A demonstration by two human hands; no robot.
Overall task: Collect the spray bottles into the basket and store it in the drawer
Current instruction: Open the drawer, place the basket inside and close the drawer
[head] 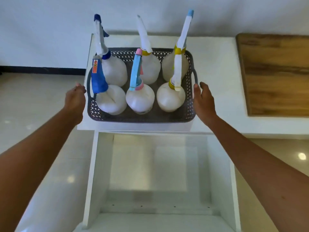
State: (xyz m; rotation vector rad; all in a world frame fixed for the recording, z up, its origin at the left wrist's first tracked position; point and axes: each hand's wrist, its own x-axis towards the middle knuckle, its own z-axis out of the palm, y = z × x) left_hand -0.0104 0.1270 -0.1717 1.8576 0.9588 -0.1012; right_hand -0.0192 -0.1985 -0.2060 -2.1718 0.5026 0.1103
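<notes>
Six bottles (140,97) fill the basket (142,118) between our hands.
Our right hand (203,97) is spread beside it; on our left hand (75,97) the curled fingertips are hidden, so we cannot tell its grip.

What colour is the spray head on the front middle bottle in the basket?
Light blue spray head with a pink tip and collar; the head view shows it clearly.

six spray bottles (140,99) stand in the grey basket (142,118) between the hands. left hand (75,97), fingers loosely curled, beside one handle (89,84); right hand (203,97), fingers straight, beside the other. the drawer (93,164) gapes below both wrists.
</notes>
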